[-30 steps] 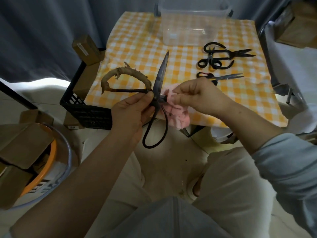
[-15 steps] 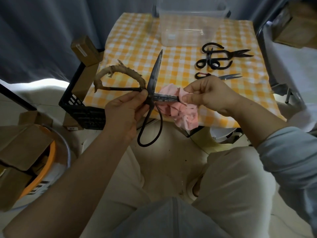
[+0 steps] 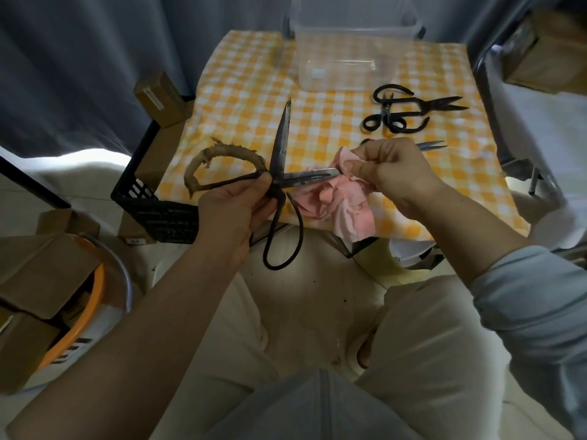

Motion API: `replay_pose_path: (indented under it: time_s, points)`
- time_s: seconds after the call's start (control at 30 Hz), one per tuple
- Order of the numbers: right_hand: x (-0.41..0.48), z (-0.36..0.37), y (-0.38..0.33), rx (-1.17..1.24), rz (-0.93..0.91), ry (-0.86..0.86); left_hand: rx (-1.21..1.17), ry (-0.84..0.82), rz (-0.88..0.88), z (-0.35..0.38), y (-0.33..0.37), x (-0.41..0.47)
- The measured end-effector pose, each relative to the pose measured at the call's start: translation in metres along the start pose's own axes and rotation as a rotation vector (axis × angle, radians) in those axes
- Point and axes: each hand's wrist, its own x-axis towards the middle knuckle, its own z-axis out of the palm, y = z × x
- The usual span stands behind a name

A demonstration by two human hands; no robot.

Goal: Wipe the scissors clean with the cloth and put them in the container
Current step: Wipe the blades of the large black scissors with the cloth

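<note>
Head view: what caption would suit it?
Left hand holds open scissors while right hand pinches a pink cloth round one blade.

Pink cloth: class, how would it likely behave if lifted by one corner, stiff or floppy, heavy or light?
Probably floppy: the pink cloth droops in loose folds below the right hand. Likely light: the fabric looks thin and crumpled.

The head camera looks steeply down from close above the hands [image 3: 317, 192] and table [image 3: 444, 185].
</note>
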Motion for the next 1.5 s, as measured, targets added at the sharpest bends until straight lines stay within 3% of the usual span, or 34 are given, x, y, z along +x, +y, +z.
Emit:
replay_pose_path:
  time_s: [0.17,0.3,0.43,0.53,0.67,0.83,1.0,1.13,1.2,1.33,1.5]
  points:
    - [0.005,0.001,-0.006,0.015,0.028,0.08,0.244,-0.081,0.019,-0.006,0.002,-0.001]
    - [0.007,-0.002,0.0,-0.001,0.084,0.154,0.851,0.037,0.372,-0.011,-0.001,0.004]
    - [0.005,-0.003,0.004,0.101,0.149,0.174,1.284,-0.099,0.675,-0.003,-0.013,0.017]
    - [0.004,-0.006,0.005,0.154,0.161,0.17,1.548,-0.157,0.613,0.005,-0.02,0.027]
    - [0.004,-0.008,0.007,0.167,0.151,0.17,1.656,-0.117,0.679,0.009,-0.028,0.036]
    - [0.007,-0.012,0.001,0.28,0.133,0.214,1.593,-0.103,0.695,0.001,-0.019,0.051]
    - [0.014,-0.026,-0.006,0.55,0.193,0.43,1.192,-0.102,0.423,-0.004,0.02,0.043]
    - [0.012,-0.003,-0.015,0.291,0.315,0.2,0.51,-0.197,0.108,-0.004,0.036,0.034]
    - [0.011,0.014,-0.021,0.127,0.302,0.039,0.398,-0.238,0.106,0.004,0.036,0.031]
    - [0.01,0.037,-0.028,0.077,0.325,-0.242,0.239,-0.282,0.118,0.018,0.041,0.032]
    - [0.007,0.05,-0.019,0.187,0.165,-0.251,0.273,-0.401,0.138,0.016,0.048,0.028]
